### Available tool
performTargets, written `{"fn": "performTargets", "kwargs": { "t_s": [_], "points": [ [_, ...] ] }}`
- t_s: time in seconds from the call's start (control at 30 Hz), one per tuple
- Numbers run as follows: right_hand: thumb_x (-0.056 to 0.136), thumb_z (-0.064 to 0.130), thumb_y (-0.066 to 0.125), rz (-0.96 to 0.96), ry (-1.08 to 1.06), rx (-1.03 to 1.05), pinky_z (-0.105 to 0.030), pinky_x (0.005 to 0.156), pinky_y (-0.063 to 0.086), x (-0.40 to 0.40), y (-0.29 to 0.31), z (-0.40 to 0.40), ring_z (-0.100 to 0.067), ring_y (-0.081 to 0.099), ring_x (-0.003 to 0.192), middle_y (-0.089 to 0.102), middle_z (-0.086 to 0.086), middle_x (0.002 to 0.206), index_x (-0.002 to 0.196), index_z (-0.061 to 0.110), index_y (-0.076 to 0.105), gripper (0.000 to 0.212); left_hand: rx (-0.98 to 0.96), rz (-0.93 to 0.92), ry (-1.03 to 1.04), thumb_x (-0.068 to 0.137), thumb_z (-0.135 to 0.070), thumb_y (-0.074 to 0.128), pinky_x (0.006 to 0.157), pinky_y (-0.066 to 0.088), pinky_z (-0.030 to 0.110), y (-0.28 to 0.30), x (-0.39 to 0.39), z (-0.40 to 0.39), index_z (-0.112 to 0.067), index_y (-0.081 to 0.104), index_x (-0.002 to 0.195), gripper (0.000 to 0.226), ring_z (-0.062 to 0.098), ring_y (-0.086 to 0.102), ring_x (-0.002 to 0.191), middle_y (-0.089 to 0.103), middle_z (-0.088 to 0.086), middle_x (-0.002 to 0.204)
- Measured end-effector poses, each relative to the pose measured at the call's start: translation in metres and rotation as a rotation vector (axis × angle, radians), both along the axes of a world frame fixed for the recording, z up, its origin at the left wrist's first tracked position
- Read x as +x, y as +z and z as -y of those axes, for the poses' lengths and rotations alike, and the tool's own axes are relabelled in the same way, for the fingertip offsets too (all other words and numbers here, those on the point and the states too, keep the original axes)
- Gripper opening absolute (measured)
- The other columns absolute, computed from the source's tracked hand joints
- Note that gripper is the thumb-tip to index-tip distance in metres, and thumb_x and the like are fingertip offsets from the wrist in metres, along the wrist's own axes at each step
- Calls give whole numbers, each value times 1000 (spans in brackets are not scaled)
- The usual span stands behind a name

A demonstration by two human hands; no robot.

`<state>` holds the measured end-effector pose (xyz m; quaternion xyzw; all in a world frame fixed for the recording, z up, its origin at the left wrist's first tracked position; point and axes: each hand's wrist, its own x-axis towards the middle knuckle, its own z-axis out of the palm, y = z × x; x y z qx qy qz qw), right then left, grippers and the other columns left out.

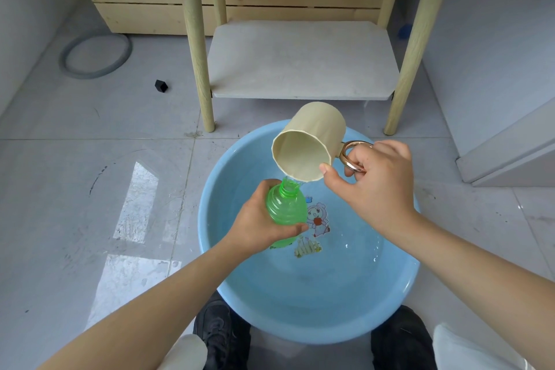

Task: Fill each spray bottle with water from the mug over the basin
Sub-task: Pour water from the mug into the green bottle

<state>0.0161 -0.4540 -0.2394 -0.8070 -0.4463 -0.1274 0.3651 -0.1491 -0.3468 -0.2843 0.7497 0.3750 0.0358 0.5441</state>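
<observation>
Over the blue basin (210,219), the left hand (258,222) grips a green spray bottle (285,207), capless and upright. Just above it the right hand (375,186) holds the tilted beige mug (312,141) by its handle, lip touching the bottle's neck.

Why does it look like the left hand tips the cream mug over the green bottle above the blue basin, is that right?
Not quite: in the head view the right hand tips the cream mug; the left hand holds the green bottle above the blue basin.

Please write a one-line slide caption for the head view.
Right hand tips beige mug into green plastic bottle over blue basin.
</observation>
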Motion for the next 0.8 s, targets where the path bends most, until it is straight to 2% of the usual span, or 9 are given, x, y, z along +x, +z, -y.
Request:
{"fn": "performTargets", "kwargs": {
  "t_s": [0.2,0.47,0.63,0.8],
  "points": [
    [72,51,59,56,17,-3,-30,80,32,1,2,0,-18,43,56,19,21,50,54,13,45,45,9,-4,-5,60,-31,89,69,44,7,1,0,1,-33,42,116,73,-4,56,94,59,-17,102],
    [73,51,59,129,37,-19,-29,81,31,2,2,-1,-21,47,55,16,21,50,55,16,41,43,8,-5,-4,60,-32,88,71,45,11,1,-1,1,-32,41,117,74,-2,56,94,58,-17,102],
    [75,49,60,170,58,-14,-30,84,32,2,0,0,-22,45,52,29,16,51,57,16,39,43,5,-8,-4,60,-33,88,74,47,15,1,-1,0,-33,41,117,74,2,57,96,59,-16,103],
    [75,48,62,203,65,-3,-33,88,34,3,-3,-1,-21,42,50,28,14,53,55,13,44,44,13,-5,-3,60,-32,89,73,45,13,1,-1,0,-33,41,116,74,2,57,95,58,-17,102]
  ]
}}
